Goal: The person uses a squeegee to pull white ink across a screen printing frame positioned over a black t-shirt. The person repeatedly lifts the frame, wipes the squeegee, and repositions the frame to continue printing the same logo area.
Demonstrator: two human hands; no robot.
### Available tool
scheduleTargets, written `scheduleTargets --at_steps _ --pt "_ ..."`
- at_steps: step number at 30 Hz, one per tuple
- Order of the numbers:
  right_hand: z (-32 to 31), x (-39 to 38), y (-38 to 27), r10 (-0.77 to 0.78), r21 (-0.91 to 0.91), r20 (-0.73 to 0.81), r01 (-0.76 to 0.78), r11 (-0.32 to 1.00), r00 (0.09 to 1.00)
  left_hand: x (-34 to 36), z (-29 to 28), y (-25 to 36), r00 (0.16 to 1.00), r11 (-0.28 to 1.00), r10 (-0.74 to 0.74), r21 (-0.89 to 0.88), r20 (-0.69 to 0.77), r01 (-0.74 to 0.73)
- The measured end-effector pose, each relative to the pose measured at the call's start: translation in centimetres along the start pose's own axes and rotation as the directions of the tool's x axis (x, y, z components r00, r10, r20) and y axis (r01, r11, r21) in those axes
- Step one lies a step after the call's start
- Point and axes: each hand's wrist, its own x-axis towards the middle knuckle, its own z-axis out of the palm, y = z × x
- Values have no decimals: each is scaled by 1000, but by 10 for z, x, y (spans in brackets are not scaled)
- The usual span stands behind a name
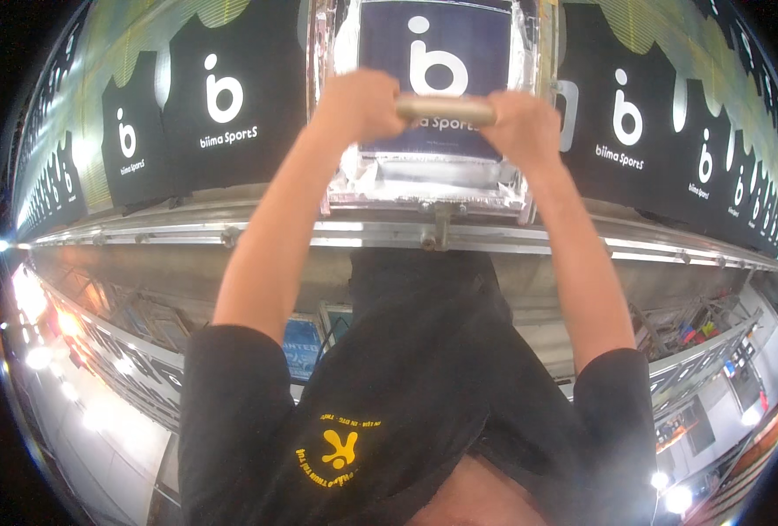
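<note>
Both my hands grip a squeegee (446,109) by its pale, bar-shaped handle, one at each end. My left hand (358,107) is closed round the left end and my right hand (524,130) round the right. Beneath lies a screen printing frame (327,188), its dark blue mesh (389,61) showing a white design. White ink (406,169) is smeared along the near end and sides of the frame. The squeegee's handle crosses the lower part of the design; its blade cannot be made out.
Black fabric pieces with white prints lie in a row on the long table, left (187,114) and right (617,96) of the frame. A metal rail (362,233) runs along the near edge, with a bracket (440,230) at the frame. Blue-faced frames (301,346) stand below.
</note>
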Motion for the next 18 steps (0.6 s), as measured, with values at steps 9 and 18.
scheduleTargets --at_steps 9,18 --pt "-4 -80 -34 -17 13 37 17 1000 999 -77 67 15 869 946 202 -140 -452 -293" --pt "-61 -39 41 755 685 -95 -508 523 649 -1 -25 -8 891 949 293 -9 -346 -315"
